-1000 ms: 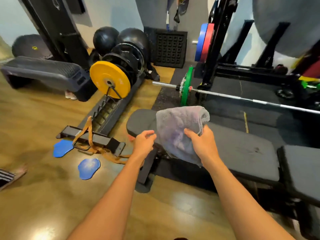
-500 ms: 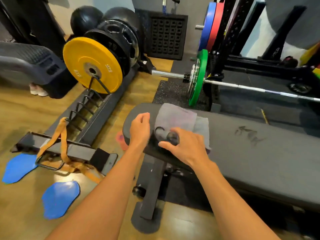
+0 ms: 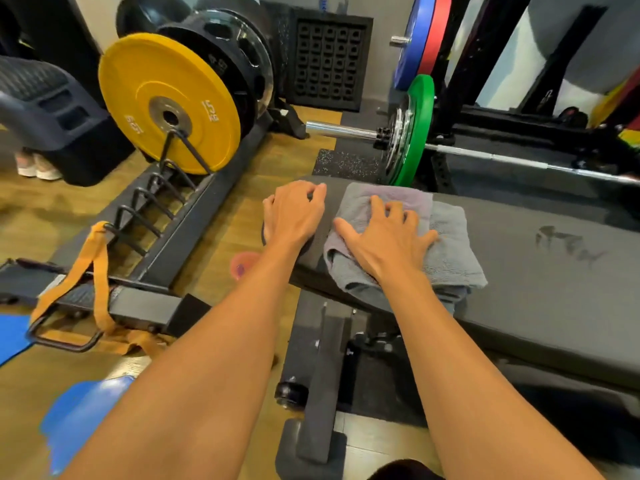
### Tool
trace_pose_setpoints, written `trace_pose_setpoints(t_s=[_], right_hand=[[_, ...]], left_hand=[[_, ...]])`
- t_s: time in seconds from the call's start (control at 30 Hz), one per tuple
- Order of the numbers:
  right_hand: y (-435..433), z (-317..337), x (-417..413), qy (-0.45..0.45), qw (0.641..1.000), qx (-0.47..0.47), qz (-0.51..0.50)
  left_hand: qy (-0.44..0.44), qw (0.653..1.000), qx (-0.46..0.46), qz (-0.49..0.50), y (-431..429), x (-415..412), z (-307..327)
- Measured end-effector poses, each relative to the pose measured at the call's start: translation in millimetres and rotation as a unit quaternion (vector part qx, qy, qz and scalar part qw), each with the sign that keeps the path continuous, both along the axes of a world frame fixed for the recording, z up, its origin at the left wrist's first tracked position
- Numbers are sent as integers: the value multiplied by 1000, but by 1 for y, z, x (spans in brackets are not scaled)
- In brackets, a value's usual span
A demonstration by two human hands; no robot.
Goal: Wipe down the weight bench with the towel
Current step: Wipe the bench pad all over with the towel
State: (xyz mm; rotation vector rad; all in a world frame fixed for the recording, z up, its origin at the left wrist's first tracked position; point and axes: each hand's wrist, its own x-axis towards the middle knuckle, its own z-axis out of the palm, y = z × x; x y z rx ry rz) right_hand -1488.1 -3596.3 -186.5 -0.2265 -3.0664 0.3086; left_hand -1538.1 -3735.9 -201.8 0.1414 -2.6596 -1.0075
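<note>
- Bench pad of the weight bench [image 3: 519, 289] runs with its long axis from the middle of the view out to the right edge. Its rounded free end points left, toward the plate rack [image 3: 194, 216] on the floor.
- The grey towel [image 3: 450, 258] lies folded on this left end of the pad. It is laid across the bench, from the far edge to the near edge, and its near folds hang a little over the side.
- The right hand [image 3: 384, 240] lies palm down on the towel with the fingers spread and pressing flat; it pinches nothing.
- The left hand [image 3: 294, 216] rests palm down on the bare end of the pad, just beside the towel, with the fingers slightly bent near the far edge.
- A pale smudge [image 3: 568, 245] is on the pad to the right of the towel, apart from it.
- One second ago the right hand held the towel bunched in the air above the bench. Half a second ago the towel was already on the pad, but the right hand's fingers were curled at its near edge; now they are flat on top of it and the towel covers more of the pad.
- The left hand stays at the same end of the bench as half a second ago.
- Behind the bench a green plate [image 3: 414, 129] sits on a barbell [image 3: 343, 130]; a yellow plate [image 3: 166, 102] stands in the rack.
</note>
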Motion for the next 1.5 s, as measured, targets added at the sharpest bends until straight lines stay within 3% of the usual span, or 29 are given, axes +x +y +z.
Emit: trace_pose_setpoints(t_s=[0.13, 0.23, 0.33, 0.53, 0.67, 0.93, 1.03, 1.27, 1.5], right_hand=[[-6, 2, -2, 33, 999, 28, -24], [-6, 1, 0, 74, 997, 14, -27], [-12, 4, 7, 79, 996, 9, -25], [-23, -5, 11, 98, 994, 54, -16], [-16, -14, -31, 129, 989, 67, 0], [-19, -11, -147, 87, 994, 61, -8], [-35, -9, -117, 98, 993, 60, -28], [-92, -11, 18, 117, 992, 41, 24], [-86, -16, -15, 154, 986, 51, 45]], left_hand=[[9, 1000, 10, -8, -1, -2, 0], [-8, 998, 68, 3, -4, -6, -3], [-47, 993, 110, 15, -16, -12, 4], [-140, 985, 93, -44, -37, -38, 1], [-131, 982, 123, -52, -39, -50, -10], [-132, 974, 183, -24, -37, -49, -11], [-138, 969, 202, -30, -40, -46, -8], [-197, 908, 368, -22, -49, -45, -9], [-197, 919, 338, -39, -45, -60, 4]])
